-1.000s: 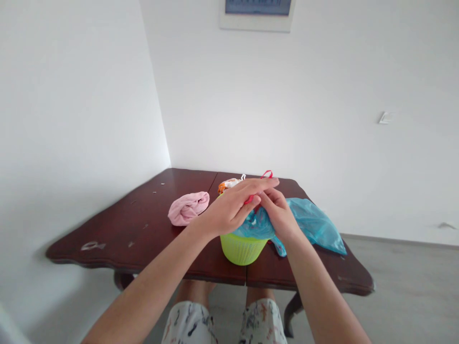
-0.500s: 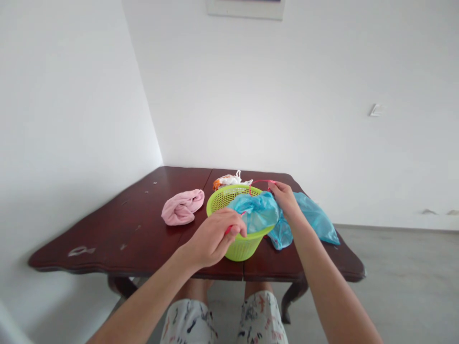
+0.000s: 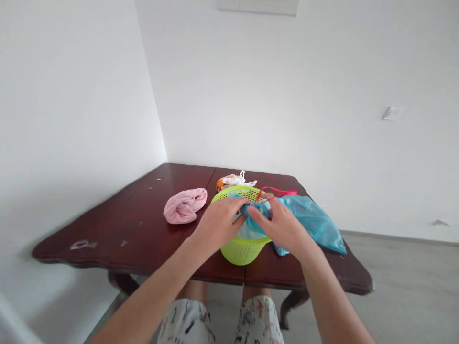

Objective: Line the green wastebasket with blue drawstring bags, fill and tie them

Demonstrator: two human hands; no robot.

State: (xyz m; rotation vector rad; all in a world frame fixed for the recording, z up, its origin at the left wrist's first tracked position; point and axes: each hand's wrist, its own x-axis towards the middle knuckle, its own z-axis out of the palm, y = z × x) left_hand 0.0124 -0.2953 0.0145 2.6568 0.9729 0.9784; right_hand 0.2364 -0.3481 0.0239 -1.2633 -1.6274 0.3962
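Over the basket, left grip and right grip apparently pinch blue plastic.

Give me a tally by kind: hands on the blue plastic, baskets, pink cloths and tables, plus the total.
Hands on the blue plastic: 2, the left hand and the right hand
Baskets: 1, the green basket
Pink cloths: 1, the bundled pink cloth
Tables: 1, the dark wooden table
Total: 5
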